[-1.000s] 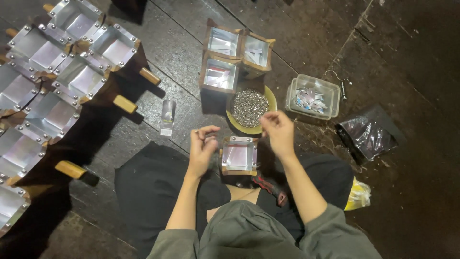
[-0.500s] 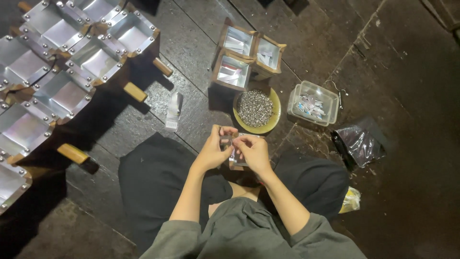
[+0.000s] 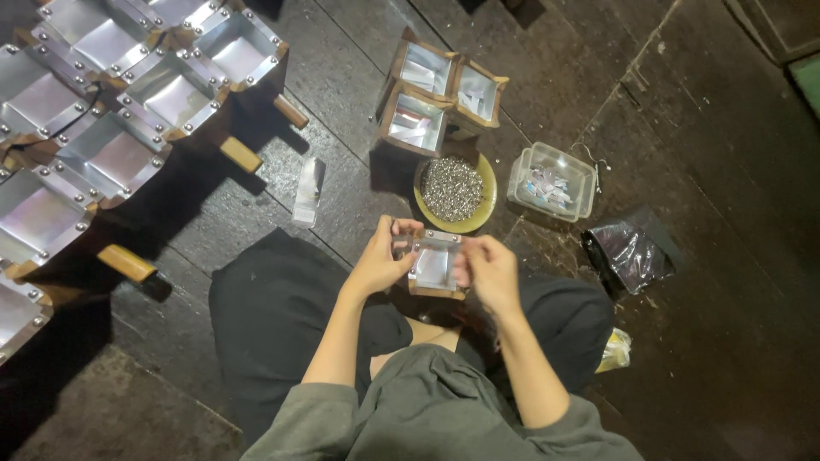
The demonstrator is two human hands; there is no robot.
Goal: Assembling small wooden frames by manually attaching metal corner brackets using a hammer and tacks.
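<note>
Both hands gripped one small metal-lined box (image 3: pixel 436 266) between them, just above the person's lap: the left hand (image 3: pixel 382 259) closed on its left edge with fingers curled over the rim, the right hand (image 3: pixel 488 271) closed on its right edge, thumb and fingers pinching the side. Its shiny inner lining faced up toward the camera, and its wooden frame showed along the lower edge. Below the hands lay the person's dark trousers (image 3: pixel 282 324) and grey-green sleeves (image 3: pixel 427 410), the legs folded on a dark plank floor (image 3: pixel 700 171).

Just beyond the held box sat a yellow bowl (image 3: pixel 487 183) filled with small silvery rivets or studs (image 3: pixel 451 188). To its right stood a clear plastic tub (image 3: pixel 553 182) holding small pale pieces, and further right a crumpled dark plastic bag (image 3: pixel 628 253). A yellowish wrapper (image 3: pixel 615 350) lay beside the person's right knee. Left of the bowl, a small shiny strip (image 3: pixel 308 191) lay flat on the planks.

Behind the bowl stood a cluster of three similar boxes (image 3: pixel 436 98), touching one another, openings up. Far left, many finished boxes with wooden handles (image 3: pixel 111 128) were packed together in rows, rivets showing along their rims
</note>
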